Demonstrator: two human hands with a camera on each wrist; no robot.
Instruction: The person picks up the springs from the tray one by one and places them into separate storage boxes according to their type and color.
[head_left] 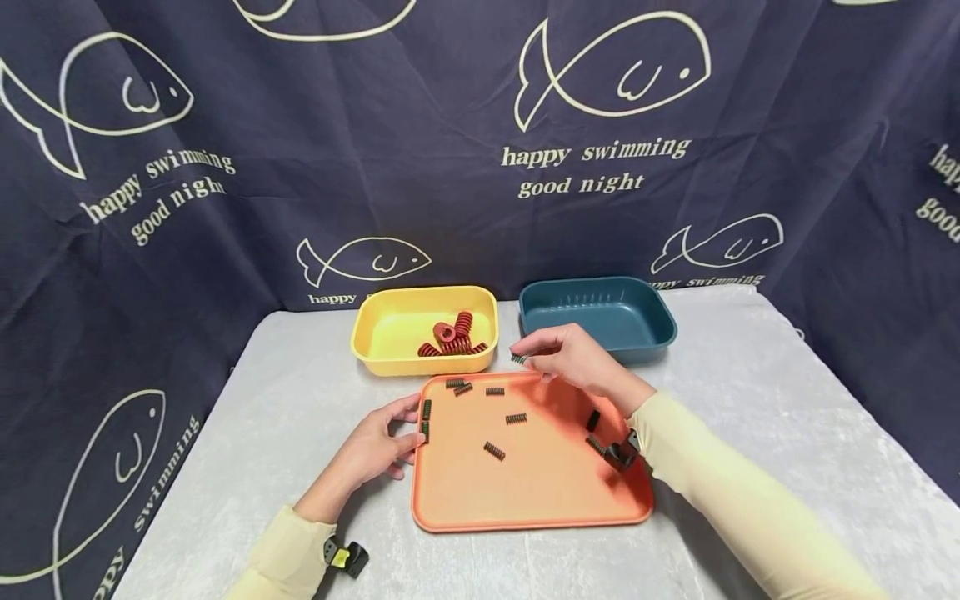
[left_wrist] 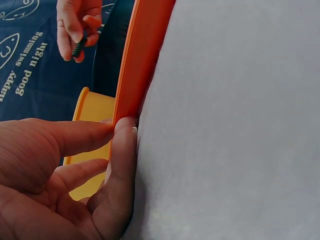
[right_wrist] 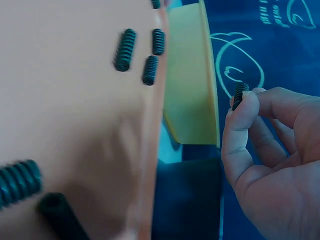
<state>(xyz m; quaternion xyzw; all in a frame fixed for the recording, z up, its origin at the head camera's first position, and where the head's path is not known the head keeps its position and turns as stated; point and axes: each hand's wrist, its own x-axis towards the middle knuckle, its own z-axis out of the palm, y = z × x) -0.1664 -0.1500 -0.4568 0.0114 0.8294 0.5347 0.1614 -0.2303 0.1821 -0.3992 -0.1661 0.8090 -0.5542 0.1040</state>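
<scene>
My right hand [head_left: 573, 360] pinches a small dark green coil spring [head_left: 517, 359] between thumb and fingertips, above the far edge of the orange tray [head_left: 540, 492]. In the right wrist view that spring [right_wrist: 240, 96] sticks up past the thumb. The left hand [head_left: 375, 443] grips the tray's left rim; in the left wrist view, its fingers lie on both sides of the orange rim [left_wrist: 126, 75]. Several more dark green springs [head_left: 516, 419] lie scattered on the tray, some against its left and far edges. The right forearm partly covers the tray's right side.
Behind the tray stands a yellow bin [head_left: 390, 367] with several red springs [head_left: 454, 342] in it. A dark blue bin [head_left: 551, 293] stands to its right, partly behind my right hand. A printed dark curtain [head_left: 450, 167] hangs behind the grey table [head_left: 300, 375].
</scene>
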